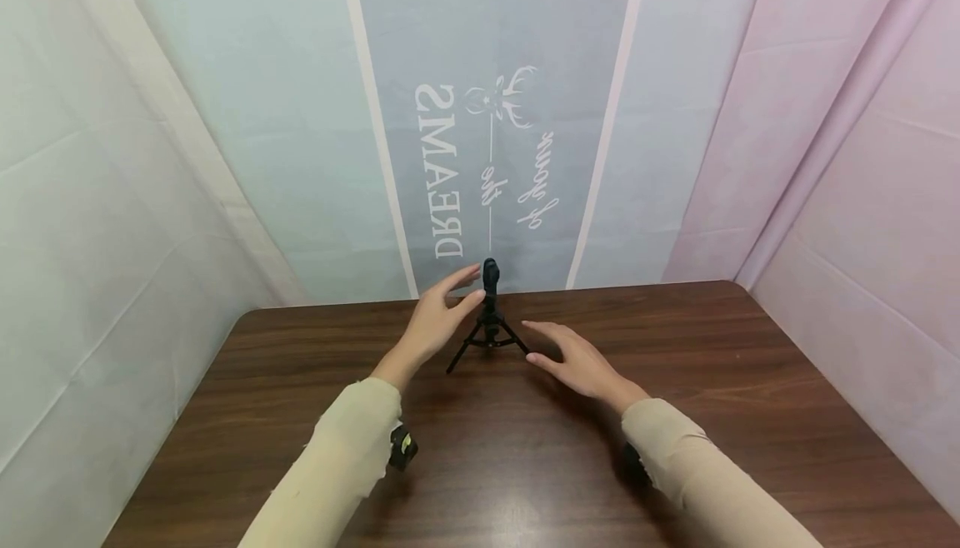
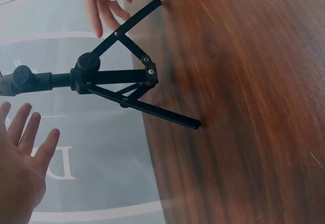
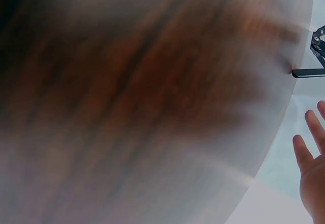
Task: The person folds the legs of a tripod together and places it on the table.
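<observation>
Head camera view shows a black tripod stand (image 1: pixel 491 280) upright toward the far edge of a brown wood-grain counter (image 1: pixel 510 465), about midway between left and right, with a person's two hands on either side of it. The left hand (image 1: pixel 437 315) reaches in beside the stand's upper part, fingers extended and thumb spread away from them, gripping nothing; whether its tips brush the column, one cannot tell. The right hand (image 1: pixel 573 361), its fingers likewise extended and its thumb apart, holds nothing and sits just beside the stand's right leg, lower and nearer than the left hand. Splayed legs (image 2: pixel 167 116) joined by braces carry the stand, and two round knobs (image 2: pixel 89 64) show along its column in the left wrist view. Right wrist view catches the right hand with spread fingers, apart from the leg tip. Pale sleeves (image 1: pixel 330 465) cover both forearms, with a black device (image 1: pixel 403 446) at the left wrist. Beyond the counter's far edge rises a pale blue-grey fabric backdrop (image 1: pixel 292 98) bearing mirrored white lettering (image 1: pixel 442 169).
</observation>
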### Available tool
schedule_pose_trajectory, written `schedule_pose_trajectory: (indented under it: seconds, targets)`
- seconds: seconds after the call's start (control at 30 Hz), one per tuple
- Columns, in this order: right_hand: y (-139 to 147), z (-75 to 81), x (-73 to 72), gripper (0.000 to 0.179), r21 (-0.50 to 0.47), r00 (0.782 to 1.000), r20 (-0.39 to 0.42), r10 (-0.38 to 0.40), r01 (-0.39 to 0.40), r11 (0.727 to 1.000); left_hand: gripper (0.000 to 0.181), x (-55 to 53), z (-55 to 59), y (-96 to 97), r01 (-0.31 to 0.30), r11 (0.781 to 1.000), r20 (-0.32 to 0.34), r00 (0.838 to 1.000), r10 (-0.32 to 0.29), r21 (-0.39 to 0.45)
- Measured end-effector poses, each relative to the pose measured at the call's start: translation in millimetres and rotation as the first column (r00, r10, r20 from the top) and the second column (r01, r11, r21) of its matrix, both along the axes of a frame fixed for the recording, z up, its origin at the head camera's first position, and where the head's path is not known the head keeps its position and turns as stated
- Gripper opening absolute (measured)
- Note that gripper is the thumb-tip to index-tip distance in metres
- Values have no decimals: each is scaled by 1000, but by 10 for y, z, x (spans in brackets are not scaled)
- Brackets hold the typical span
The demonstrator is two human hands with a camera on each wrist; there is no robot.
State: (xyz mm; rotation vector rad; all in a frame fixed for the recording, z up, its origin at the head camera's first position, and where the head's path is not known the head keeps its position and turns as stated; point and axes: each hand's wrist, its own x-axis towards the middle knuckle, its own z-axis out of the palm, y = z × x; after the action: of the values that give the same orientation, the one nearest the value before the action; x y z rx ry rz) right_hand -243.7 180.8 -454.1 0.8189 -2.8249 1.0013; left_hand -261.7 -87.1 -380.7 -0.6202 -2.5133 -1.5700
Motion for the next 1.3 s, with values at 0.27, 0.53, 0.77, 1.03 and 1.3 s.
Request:
schedule_pose_trajectory:
  seconds: [0.27,0.53,0.77,1.03,1.3]
  targets:
    - [-69,-37,-56,50,21,999,34,-16,16,1000,50,-81,52,81,1,1000,37,999,-1,19]
    - [-153,-94,-138,44,-33,997,68,-26,28,999,54,-152,69,100,-24,1000,103,994,22,18]
    - [-168,-130,-186,31,-23,995,95,-11,13,1000,48,-198,91,147,-16,1000,99,995,14,14]
    - [-121,-129,-217,18,14,998,67,5,-6,1000,33,-249,105,190,0,1000,72,997,0,-3]
    - [-128,-125,-278,7,-12,997,74,39,-38,999,31,-215,63,258,-92,992,-16,996,91,-83]
